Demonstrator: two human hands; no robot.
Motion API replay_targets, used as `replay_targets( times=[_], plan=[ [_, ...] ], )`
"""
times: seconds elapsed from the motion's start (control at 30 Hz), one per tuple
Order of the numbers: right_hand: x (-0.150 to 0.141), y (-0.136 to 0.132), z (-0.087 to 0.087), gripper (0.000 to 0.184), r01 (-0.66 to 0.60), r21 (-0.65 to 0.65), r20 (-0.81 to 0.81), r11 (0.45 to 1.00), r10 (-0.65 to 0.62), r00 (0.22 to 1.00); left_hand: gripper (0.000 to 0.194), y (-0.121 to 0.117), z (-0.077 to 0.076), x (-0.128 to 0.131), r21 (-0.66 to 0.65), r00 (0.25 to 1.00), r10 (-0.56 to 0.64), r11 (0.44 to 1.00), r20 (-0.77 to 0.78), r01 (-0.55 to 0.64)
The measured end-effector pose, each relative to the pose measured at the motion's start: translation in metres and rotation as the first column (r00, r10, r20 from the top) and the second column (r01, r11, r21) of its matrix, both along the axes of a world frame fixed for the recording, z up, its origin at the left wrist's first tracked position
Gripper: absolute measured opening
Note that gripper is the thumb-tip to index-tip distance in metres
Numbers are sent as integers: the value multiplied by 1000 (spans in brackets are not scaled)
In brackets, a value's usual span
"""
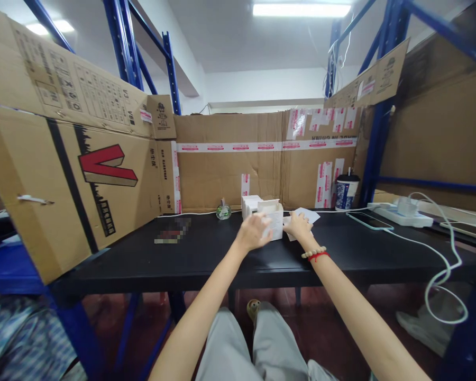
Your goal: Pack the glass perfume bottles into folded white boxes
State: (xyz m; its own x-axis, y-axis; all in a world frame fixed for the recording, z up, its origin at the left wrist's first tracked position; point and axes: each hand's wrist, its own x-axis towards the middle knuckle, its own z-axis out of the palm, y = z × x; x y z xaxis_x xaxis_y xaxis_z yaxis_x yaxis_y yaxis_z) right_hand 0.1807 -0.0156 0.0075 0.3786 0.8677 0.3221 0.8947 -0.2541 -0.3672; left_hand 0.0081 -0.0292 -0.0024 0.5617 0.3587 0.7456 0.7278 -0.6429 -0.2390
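Note:
A small white cardboard box stands on the black table with its top flap up. My left hand is at its left side, fingers curved against the front and slightly blurred. Just right of the box, my right hand is closed on a piece of white paper, whose corners stick out around the fingers. A beaded bracelet and a red cord circle that wrist. Behind my left hand is another white box. To the left stands a small glass perfume bottle with greenish contents.
Cardboard panels wall the black table at the back and sides. At right are a lidded cup, a phone, and a power strip with a looping white cable. A blurred-out flat item lies at left.

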Motion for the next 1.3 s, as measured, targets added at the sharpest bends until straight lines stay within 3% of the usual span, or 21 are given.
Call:
replay_targets(
  times=[0.1,0.17,0.23,0.4,0.47,0.63,0.83,1.03,1.13,1.2,1.23,1.3],
  plan=[
    [2,-1,0,61,11,99,-31,995,-8,999,22,-5,-5,23,116,912,-183,964,-368,240],
    [4,0,-1,63,33,182,-46,983,-25,999,21,-6,-8,36,150,853,-218,935,-475,322],
    [6,1,-3,69,52,207,-59,977,-41,997,22,-5,-10,43,168,872,-189,942,-451,291],
    [8,6,-6,80,85,2,-146,996,-84,986,16,0,-10,31,51,978,-54,997,-202,66],
    [10,7,-7,82,75,-9,-154,997,-75,985,15,-1,-9,25,6,987,-22,1000,-160,23],
    [16,9,-9,81,81,45,-176,996,-72,982,17,-4,-10,23,-116,982,-10,993,-189,-13],
    [18,12,-10,85,143,-49,-175,988,-150,973,21,-8,-11,26,-239,978,38,967,-206,-87],
    [21,9,-7,87,85,-107,-202,991,-106,974,18,-10,-10,26,-274,977,37,957,-208,-94],
    [21,5,-5,83,103,14,-261,995,-96,960,19,-10,-9,25,-291,987,50,952,-154,-94],
    [18,2,-2,81,111,219,-279,969,-47,959,18,-10,-9,24,-308,992,60,947,-111,-91],
    [17,1,-1,81,107,348,-285,931,-3,959,18,-10,-9,24,-318,994,61,944,-89,-86],
    [14,1,1,79,101,600,-304,794,109,946,16,-10,-9,23,-341,998,58,938,-39,-68]
  ],
)
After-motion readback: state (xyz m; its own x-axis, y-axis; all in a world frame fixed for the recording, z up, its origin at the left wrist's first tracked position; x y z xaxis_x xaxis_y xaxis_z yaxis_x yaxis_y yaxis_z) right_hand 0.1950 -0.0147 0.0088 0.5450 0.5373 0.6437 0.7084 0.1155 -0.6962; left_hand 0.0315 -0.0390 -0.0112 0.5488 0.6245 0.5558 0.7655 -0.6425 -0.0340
